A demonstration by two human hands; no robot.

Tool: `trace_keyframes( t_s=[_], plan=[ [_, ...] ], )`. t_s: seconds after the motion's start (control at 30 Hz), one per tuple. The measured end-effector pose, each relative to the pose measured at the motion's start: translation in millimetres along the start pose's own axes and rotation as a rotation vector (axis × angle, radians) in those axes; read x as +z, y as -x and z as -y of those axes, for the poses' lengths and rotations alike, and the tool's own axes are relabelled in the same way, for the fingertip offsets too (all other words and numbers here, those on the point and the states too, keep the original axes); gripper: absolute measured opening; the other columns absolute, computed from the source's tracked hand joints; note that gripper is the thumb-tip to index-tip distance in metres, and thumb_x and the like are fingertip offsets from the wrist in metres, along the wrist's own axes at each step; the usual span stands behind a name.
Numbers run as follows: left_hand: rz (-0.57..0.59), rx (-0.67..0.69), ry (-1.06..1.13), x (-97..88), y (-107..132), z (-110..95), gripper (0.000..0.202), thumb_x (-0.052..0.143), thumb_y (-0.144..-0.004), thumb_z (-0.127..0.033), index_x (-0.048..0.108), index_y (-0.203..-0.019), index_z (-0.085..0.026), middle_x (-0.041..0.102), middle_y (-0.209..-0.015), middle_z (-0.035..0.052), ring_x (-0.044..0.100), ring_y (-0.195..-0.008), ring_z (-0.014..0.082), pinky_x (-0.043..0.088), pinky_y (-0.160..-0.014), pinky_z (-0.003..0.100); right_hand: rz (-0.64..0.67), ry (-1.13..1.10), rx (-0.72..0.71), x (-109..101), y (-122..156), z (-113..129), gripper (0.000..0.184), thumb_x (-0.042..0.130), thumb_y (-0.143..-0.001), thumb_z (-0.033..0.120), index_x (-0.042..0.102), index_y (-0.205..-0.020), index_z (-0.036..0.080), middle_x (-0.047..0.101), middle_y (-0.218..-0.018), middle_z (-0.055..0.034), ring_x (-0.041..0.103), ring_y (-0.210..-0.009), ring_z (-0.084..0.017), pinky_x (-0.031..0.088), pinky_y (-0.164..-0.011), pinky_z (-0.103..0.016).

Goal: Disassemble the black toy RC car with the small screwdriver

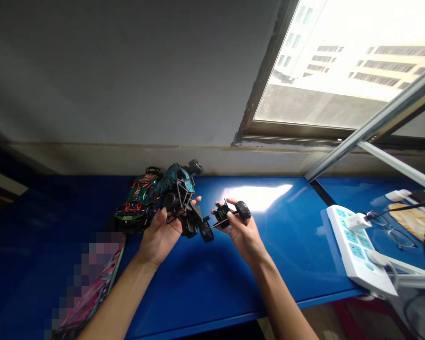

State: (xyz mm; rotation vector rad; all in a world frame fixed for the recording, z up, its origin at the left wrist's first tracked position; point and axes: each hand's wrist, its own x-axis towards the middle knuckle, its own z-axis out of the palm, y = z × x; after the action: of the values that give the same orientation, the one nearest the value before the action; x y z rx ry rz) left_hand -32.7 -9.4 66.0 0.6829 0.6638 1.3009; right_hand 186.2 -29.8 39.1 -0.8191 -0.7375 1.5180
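Teal buggy [176,176] gripped in L hand [162,236], blk wheel pc [243,210] in R hand [246,236], plugs [357,221] in pwr strip [377,282].

A sunlit window [322,99] opens in the shadowed grey wall [127,75] behind a glossy blue tabletop [290,250].

The window [340,71] blazes (its top burnt white); glare streaks the tabletop [297,241]; the wall [127,75] looks dim.

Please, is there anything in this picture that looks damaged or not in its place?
Possibly the toy car in the left hand: it looks incomplete, because a black part with a wheel is held separately in the right hand. Whether this is damage, I cannot tell.
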Motion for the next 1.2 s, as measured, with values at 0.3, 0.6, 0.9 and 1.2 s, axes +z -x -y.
trace_keyframes(
  t_s=[0.3, 0.6, 0.9, 1.2],
  plan=[
    [0.234, 0.032, -0.769, 22.1, 3, 3, 0.086, 0.091, -0.073, -0.042, 0.047, -0.144, -0.026, 0.075, -0.125, 0.014, 0.076, -0.108, 0.0364, 0.063, -0.09, 0.045, -0.1, 1.251, -0.271, -67, -27, 106, 0.03, 0.066, -0.086, 0.017, 0.071, -0.114, 0.025, 0.078, -0.102, -0.0051, 0.073, -0.091, -0.024, 0.056, -0.08, -0.037],
    [0.219, 0.135, -1.45, 48.9, 3, 19, 0.07, 0.08, -0.081, -0.049, 0.055, -0.142, -0.025, 0.071, -0.131, 0.0149, 0.071, -0.12, 0.0385, 0.056, -0.103, 0.053, 0.025, 1.755, -0.272, -68, -66, 65, 0.026, 0.06, -0.087, 0.002, 0.075, -0.095, 0.022, 0.08, -0.097, -0.0125, 0.065, -0.113, -0.031, 0.051, -0.086, -0.036],
    [0.196, 0.127, -1.676, 36.6, 15, 18, 0.061, 0.069, -0.089, -0.049, 0.057, -0.144, -0.025, 0.068, -0.124, 0.0132, 0.075, -0.102, 0.0349, 0.059, -0.09, 0.044, 0.058, 1.725, -0.438, -89, -62, 56, 0.045, 0.067, -0.088, 0.011, 0.07, -0.132, 0.024, 0.074, -0.134, -0.0089, 0.054, -0.138, -0.032, 0.047, -0.113, -0.049],
    [0.248, 0.271, -1.751, 8.4, -5, -26, 0.054, 0.075, -0.088, -0.04, 0.063, -0.14, -0.028, 0.065, -0.13, 0.0123, 0.072, -0.108, 0.035, 0.057, -0.098, 0.048, -0.03, 1.629, -0.335, -55, -12, 32, 0.025, 0.063, -0.094, 0.033, 0.068, -0.116, 0.023, 0.073, -0.079, -0.004, 0.066, -0.068, -0.024, 0.046, -0.064, -0.033]
  ],
)
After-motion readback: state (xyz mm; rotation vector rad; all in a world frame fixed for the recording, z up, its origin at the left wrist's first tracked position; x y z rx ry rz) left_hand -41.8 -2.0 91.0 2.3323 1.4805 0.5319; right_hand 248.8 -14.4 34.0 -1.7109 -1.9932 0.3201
